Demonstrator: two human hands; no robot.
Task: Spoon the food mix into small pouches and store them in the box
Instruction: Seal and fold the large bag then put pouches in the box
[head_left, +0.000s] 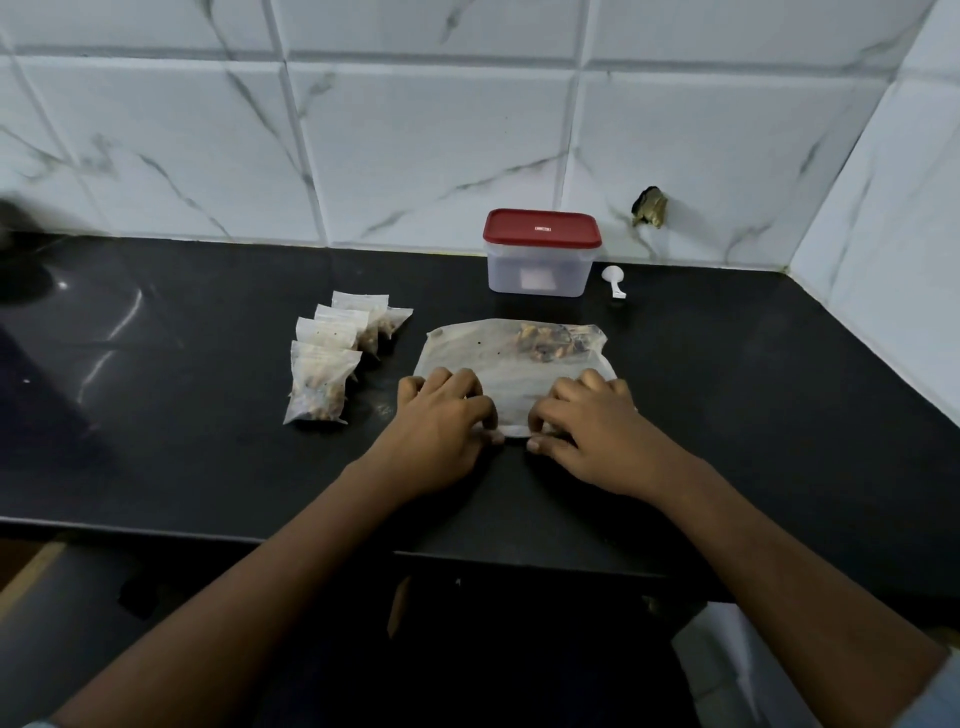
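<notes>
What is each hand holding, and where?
The left hand and right hand both pinch the big bag at its near edge.

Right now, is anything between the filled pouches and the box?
Yes: the red lid sits on the box, closing it. Nothing visible lies on the counter between the pouches and the box. The left hand and right hand pinch the large bag.
</notes>
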